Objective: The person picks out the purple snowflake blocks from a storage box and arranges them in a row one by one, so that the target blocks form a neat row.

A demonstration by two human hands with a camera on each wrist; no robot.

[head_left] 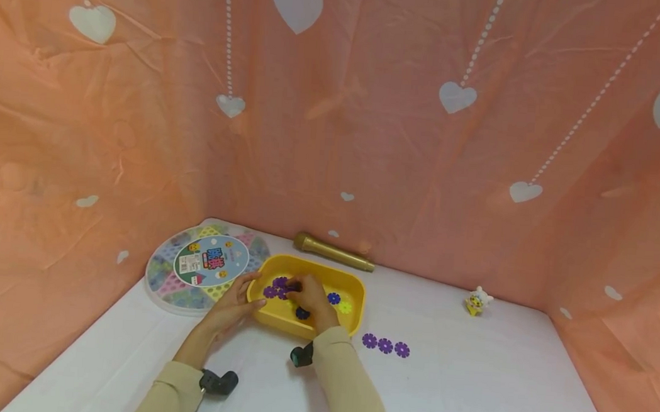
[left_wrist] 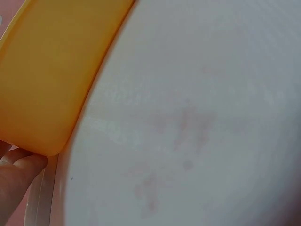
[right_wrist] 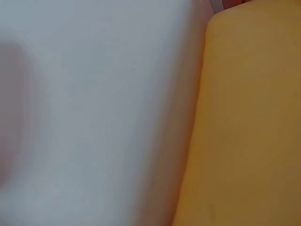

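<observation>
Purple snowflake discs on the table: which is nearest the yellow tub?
The left disc of the row; the middle disc and right disc lie farther from the tub.

Heart-printed drapes (head_left: 389, 159) around a white table (head_left: 467, 378) suggest a booth

Blue chars (head_left: 213, 257) on rnd box (head_left: 162, 276) label (head_left: 231, 250), white sticker (head_left: 189, 264) w/ tiny print, none legible

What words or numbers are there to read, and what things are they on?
Label on the round box: big blue characters, too blurred to read for sure.
White sticker on that label: print too small to read.
Yellow tray, gold microphone: no writing shows.
</observation>
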